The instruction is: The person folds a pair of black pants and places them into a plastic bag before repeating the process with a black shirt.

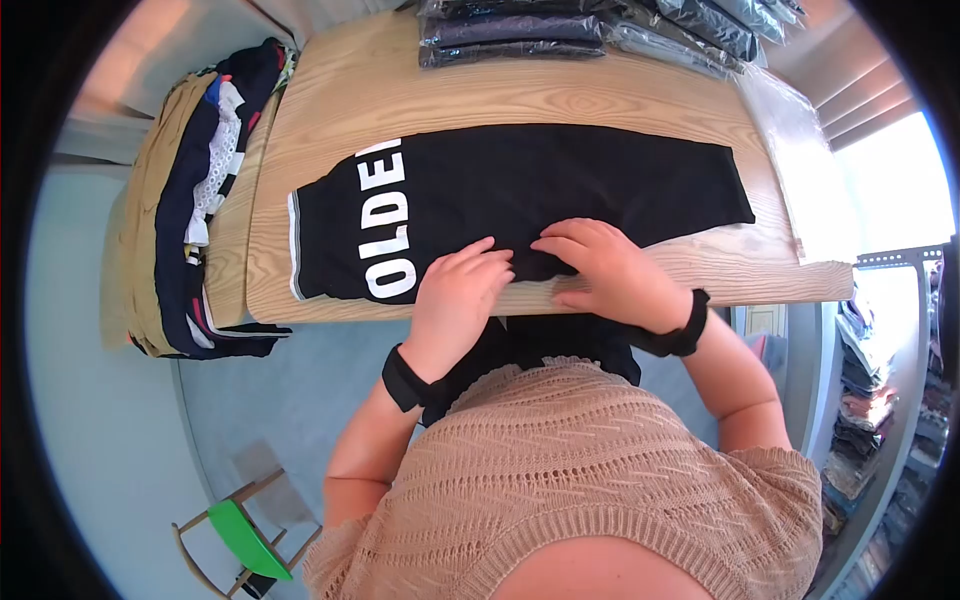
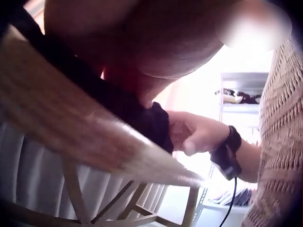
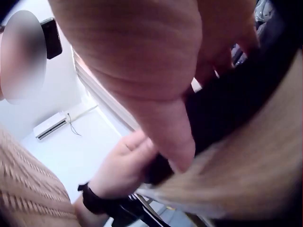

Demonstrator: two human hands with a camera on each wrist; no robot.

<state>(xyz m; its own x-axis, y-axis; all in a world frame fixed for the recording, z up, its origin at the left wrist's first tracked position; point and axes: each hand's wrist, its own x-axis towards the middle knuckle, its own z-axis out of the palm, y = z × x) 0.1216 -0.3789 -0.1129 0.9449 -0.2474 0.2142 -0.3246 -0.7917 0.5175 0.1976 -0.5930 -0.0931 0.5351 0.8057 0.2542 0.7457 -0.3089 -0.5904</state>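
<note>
A long black garment lies folded lengthwise on the table, with large white letters near its left end and a white-edged hem there. My left hand rests on its near edge, right of the letters, fingers reaching over the cloth. To the right, my right hand touches the same edge with its fingertips, its thumb set apart near the table's front edge. In the right wrist view, the right thumb stretches along beside the black cloth. Both wrists wear black bands.
The wooden table ends just in front of my body. Plastic-bagged clothes are stacked at the back, and a clear plastic sheet lies right. A pile of clothes hangs at the left. A green-backed chair stands below left; shelves stand right.
</note>
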